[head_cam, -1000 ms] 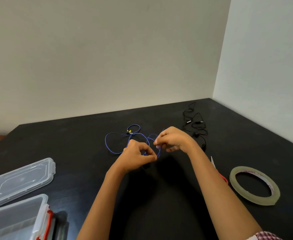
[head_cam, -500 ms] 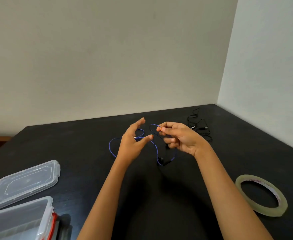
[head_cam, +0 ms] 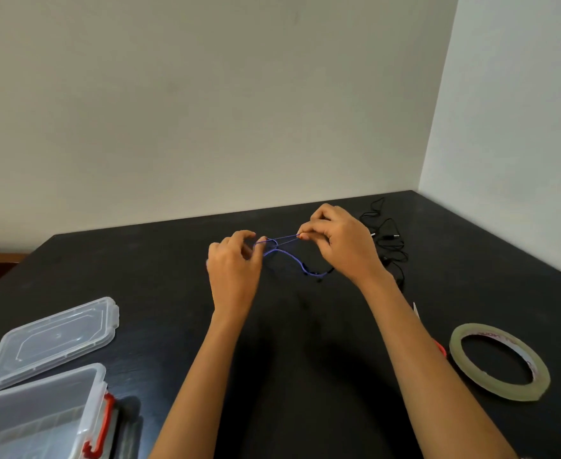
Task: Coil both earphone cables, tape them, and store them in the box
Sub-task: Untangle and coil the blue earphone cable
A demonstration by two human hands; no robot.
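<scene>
While stretching thin blue earphone cable (head_cam: 280,241) taut at frame centre, both hands clamped: left hand (head_cam: 236,263) pinching one end, right hand (head_cam: 333,240) the other, probably sizing coil loops. Clear plastic box (head_cam: 40,415) open lower left.
</scene>
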